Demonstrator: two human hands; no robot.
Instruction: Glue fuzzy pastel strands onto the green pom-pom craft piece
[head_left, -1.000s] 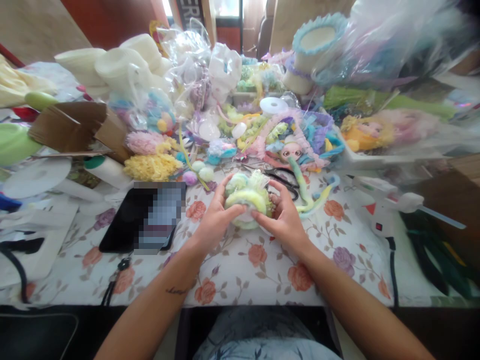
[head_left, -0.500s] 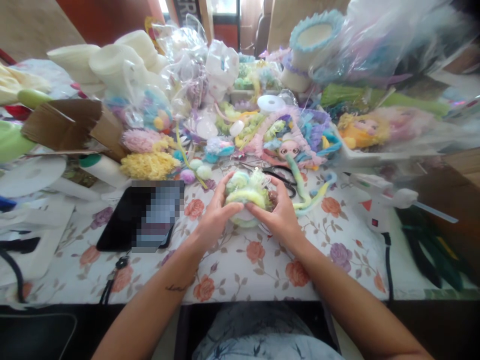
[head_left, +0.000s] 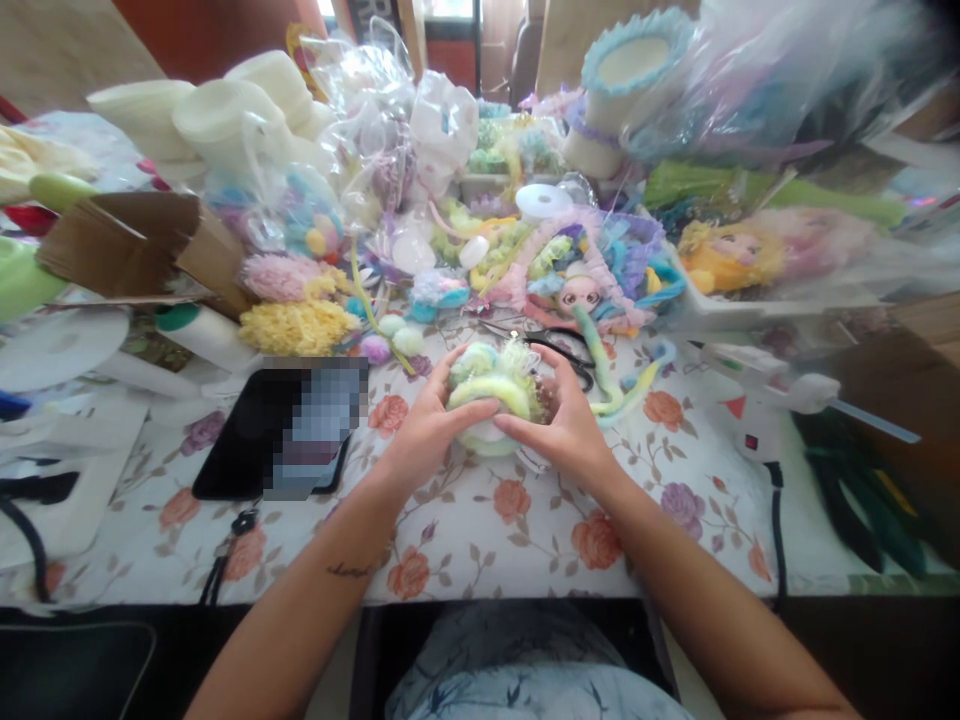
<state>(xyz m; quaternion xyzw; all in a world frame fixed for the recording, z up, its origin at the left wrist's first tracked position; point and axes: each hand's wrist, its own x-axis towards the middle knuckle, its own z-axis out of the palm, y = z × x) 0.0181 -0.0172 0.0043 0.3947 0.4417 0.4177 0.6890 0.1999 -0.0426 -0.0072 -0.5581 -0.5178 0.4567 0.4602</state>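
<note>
Between my two hands sits a fluffy yellow-green craft piece (head_left: 495,388), with pale blue-green tufts, a stringy tuft on top and a smooth white patch low at the front. My left hand (head_left: 439,415) wraps its left side, the thumb laid across the front. On the other side my right hand (head_left: 559,425) holds it with the fingers behind and the thumb tip close to the left one. What the piece rests on underneath is hidden. Just behind my right fingers lie black-handled scissors (head_left: 566,345), and beside them a fuzzy yellow-green strip (head_left: 619,395).
A phone (head_left: 255,430) lies left on the flowered tablecloth (head_left: 480,540). At right stands a white glue gun (head_left: 780,385) with its cord hanging down. Behind are pompoms (head_left: 401,335), a doll face (head_left: 580,295), a cardboard box (head_left: 127,245) and a tray of dolls (head_left: 750,305).
My left thumb has slid a little to the right across the front of the piece, and the right thumb has dropped slightly. Both hands keep their hold.
</note>
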